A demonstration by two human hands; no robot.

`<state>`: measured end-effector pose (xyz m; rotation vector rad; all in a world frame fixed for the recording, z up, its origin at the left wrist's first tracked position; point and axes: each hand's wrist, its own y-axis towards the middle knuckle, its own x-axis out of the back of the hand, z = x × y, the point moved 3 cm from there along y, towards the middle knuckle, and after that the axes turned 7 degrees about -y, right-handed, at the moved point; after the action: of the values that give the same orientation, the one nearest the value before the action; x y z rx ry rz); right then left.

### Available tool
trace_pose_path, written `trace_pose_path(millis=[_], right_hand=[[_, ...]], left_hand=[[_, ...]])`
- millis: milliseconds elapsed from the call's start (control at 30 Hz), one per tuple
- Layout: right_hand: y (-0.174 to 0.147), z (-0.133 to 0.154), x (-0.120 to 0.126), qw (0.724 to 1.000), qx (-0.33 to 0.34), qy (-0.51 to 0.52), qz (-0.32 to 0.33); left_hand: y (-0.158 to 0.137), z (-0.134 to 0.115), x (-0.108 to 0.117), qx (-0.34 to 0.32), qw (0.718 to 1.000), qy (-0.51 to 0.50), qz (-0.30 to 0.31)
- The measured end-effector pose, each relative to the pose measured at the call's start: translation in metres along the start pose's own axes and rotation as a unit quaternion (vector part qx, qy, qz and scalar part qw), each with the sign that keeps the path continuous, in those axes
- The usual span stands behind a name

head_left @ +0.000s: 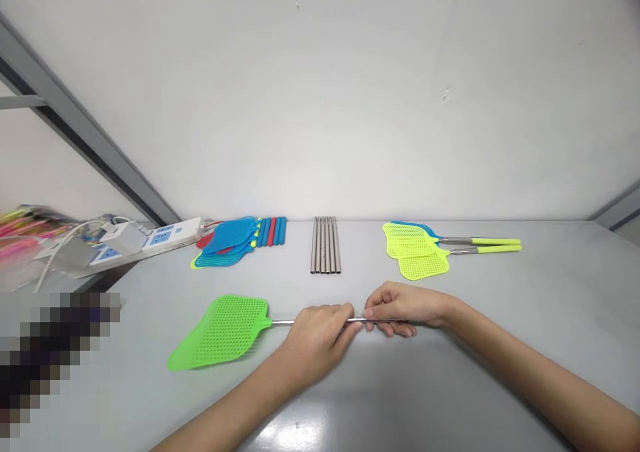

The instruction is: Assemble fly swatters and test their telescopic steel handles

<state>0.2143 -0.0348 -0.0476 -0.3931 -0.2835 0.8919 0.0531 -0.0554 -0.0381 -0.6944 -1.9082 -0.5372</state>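
Observation:
A green fly swatter (227, 332) is held low over the grey table, its perforated head pointing left. My left hand (320, 335) is closed round its thin metal rod, a little right of the head. Further along the rod, my right hand (395, 307) pinches the metal shaft between thumb and fingers. A short stretch of rod shows between the two hands. The right end of the shaft is mostly hidden under my right hand, and no coloured grip shows on it.
Several metal tubes (326, 245) lie side by side at the back. Blue and red swatter heads (233, 235) and several coloured grips (271, 232) are at back left, near a power strip (165, 235). Yellow fly swatters (420, 252) lie at back right, over a blue one.

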Motion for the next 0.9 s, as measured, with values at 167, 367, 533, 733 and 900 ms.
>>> trace_pose_path(millis=[167,367,533,733,900], right_hand=[[0.0,-0.0003,0.0,1.0,0.002,0.001,0.002],[0.0005,0.0004,0.0011,1.0,0.007,-0.002,-0.001],[-0.0007,0.0017,-0.0003,1.0,0.007,-0.006,0.003],[-0.0017,0.0008,-0.0003,1.0,0.011,-0.009,0.006],[-0.0016,0.002,0.0001,1.0,0.009,-0.025,0.011]], left_hand=[[0.0006,-0.0004,0.0019,-0.005,1.0,0.002,0.011],[0.0006,-0.0006,0.0012,-0.012,1.0,0.009,0.023],[0.0017,-0.0004,0.0029,-0.009,0.999,0.01,0.036],[0.003,-0.0002,0.0033,-0.005,0.999,0.0,0.048],[0.0032,-0.0005,0.0033,-0.008,0.999,0.017,0.048]])
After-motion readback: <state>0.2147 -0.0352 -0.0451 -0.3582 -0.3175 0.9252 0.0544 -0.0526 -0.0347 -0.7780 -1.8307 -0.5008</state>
